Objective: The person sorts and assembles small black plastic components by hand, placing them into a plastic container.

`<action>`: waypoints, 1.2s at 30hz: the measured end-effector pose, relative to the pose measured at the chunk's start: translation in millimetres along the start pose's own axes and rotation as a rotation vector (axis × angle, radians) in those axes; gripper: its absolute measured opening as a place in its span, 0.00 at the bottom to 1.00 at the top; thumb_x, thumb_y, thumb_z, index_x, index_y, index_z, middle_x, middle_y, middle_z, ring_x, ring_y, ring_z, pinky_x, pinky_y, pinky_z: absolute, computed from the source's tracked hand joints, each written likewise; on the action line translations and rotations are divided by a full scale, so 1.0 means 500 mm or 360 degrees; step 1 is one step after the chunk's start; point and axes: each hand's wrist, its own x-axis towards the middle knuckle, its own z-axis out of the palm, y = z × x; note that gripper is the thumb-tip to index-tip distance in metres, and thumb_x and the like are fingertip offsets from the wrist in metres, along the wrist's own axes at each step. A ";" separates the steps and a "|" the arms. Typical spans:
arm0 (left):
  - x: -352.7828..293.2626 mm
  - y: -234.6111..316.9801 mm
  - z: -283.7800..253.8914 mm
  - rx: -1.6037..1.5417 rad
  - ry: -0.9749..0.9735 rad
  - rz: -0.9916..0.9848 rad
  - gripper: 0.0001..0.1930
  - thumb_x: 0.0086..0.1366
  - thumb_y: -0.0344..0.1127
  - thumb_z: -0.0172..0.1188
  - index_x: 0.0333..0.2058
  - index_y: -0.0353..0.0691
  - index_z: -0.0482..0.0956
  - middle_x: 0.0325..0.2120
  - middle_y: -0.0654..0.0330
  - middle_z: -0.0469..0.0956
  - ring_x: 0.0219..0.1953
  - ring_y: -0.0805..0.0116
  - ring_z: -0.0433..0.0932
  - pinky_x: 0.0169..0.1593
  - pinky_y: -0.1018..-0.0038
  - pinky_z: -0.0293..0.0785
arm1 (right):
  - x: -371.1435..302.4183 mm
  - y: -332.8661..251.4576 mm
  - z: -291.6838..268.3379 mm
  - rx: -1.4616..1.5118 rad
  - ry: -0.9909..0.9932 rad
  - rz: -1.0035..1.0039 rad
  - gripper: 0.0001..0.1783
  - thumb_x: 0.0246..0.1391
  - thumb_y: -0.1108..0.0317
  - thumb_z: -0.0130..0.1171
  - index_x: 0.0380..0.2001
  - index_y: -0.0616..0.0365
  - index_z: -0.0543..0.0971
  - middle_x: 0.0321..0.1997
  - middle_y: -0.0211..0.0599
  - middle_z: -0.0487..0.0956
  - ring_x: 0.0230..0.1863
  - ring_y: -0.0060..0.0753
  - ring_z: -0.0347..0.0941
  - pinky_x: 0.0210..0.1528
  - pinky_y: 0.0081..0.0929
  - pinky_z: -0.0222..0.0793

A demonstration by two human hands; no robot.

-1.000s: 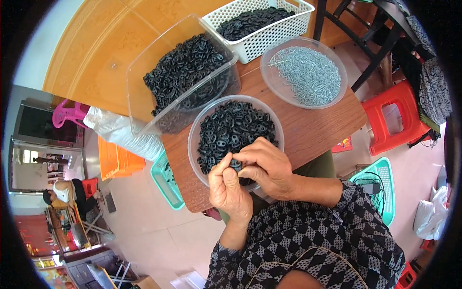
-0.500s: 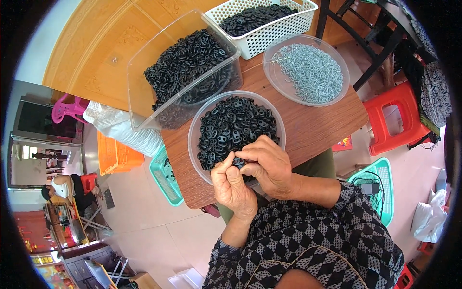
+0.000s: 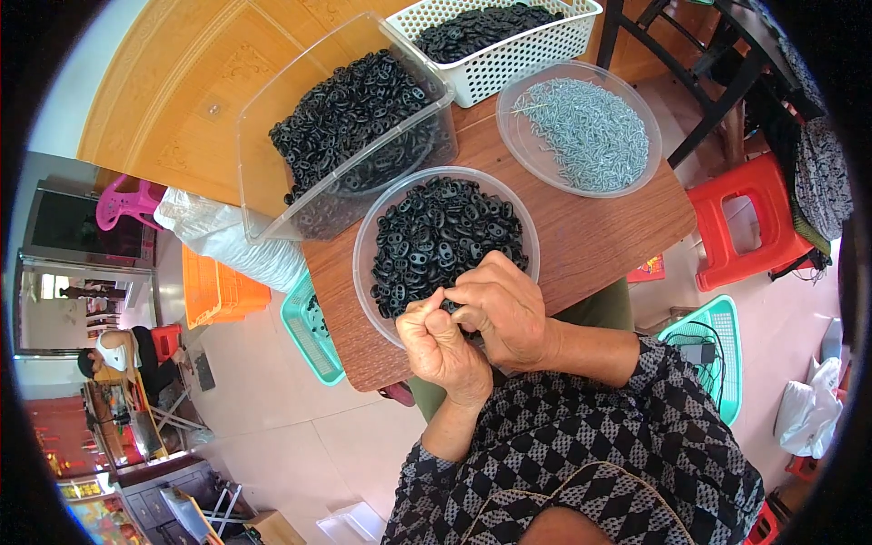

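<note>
My left hand (image 3: 447, 352) and my right hand (image 3: 507, 313) meet over the near edge of a round clear tub (image 3: 365, 295). The thumb and forefinger of each are pinched, with the fingertips almost touching. Something dark shows between them, but I cannot tell whether it is a held piece or the pile behind. Small black oval pieces with two holes (image 3: 445, 232) fill the tub. To the far right, a shallow round clear dish (image 3: 510, 150) holds many silvery screws (image 3: 590, 136).
A clear rectangular bin (image 3: 259, 182) and a white perforated basket (image 3: 509, 77) hold more black pieces on the wooden table (image 3: 581, 241). Green baskets (image 3: 313, 350) flank the table. A red stool (image 3: 758, 222) stands right. Far left, another person (image 3: 123, 350) sits.
My hands stay pinched together over the tub. The left one has turned slightly and its thumb is drawn in closer to the right fingers.
</note>
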 end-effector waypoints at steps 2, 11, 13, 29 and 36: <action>-0.004 0.000 -0.003 -0.0017 0.0014 -0.0081 0.13 0.70 0.38 0.49 0.38 0.31 0.72 0.35 0.58 0.72 0.35 0.77 0.68 0.39 0.81 0.68 | 0.000 0.000 -0.003 -0.0005 -0.0017 -0.0037 0.18 0.36 0.76 0.63 0.35 0.65 0.73 0.30 0.41 0.73 0.29 0.41 0.69 0.30 0.32 0.65; 0.042 0.040 -0.040 0.0289 -0.0311 -0.0297 0.15 0.69 0.31 0.49 0.51 0.28 0.71 0.36 0.56 0.78 0.33 0.73 0.76 0.38 0.79 0.73 | 0.016 0.036 -0.034 0.0070 -0.0079 0.0276 0.09 0.42 0.74 0.61 0.30 0.61 0.77 0.30 0.39 0.76 0.33 0.42 0.72 0.36 0.35 0.69; 0.064 0.032 -0.064 0.0278 -0.0131 -0.0254 0.15 0.68 0.31 0.52 0.49 0.28 0.71 0.34 0.56 0.78 0.30 0.72 0.76 0.36 0.78 0.74 | 0.060 0.075 -0.069 -0.0247 -0.0063 -0.0046 0.09 0.42 0.73 0.62 0.31 0.60 0.77 0.29 0.40 0.75 0.32 0.43 0.72 0.35 0.34 0.69; 0.095 0.029 -0.130 0.1208 -0.0676 0.0415 0.11 0.46 0.20 0.65 0.31 0.34 0.79 0.25 0.58 0.77 0.26 0.64 0.74 0.31 0.71 0.70 | 0.275 0.305 -0.158 -0.1074 0.0128 -0.0258 0.11 0.48 0.74 0.59 0.37 0.61 0.78 0.34 0.35 0.77 0.35 0.29 0.72 0.35 0.22 0.68; 0.105 0.004 -0.092 0.1223 -0.0752 0.0411 0.14 0.45 0.19 0.66 0.33 0.33 0.78 0.25 0.57 0.77 0.27 0.64 0.73 0.31 0.71 0.71 | 0.137 0.214 -0.183 -0.0719 -0.0098 0.0129 0.06 0.45 0.78 0.58 0.31 0.63 0.77 0.31 0.41 0.77 0.34 0.44 0.72 0.37 0.34 0.68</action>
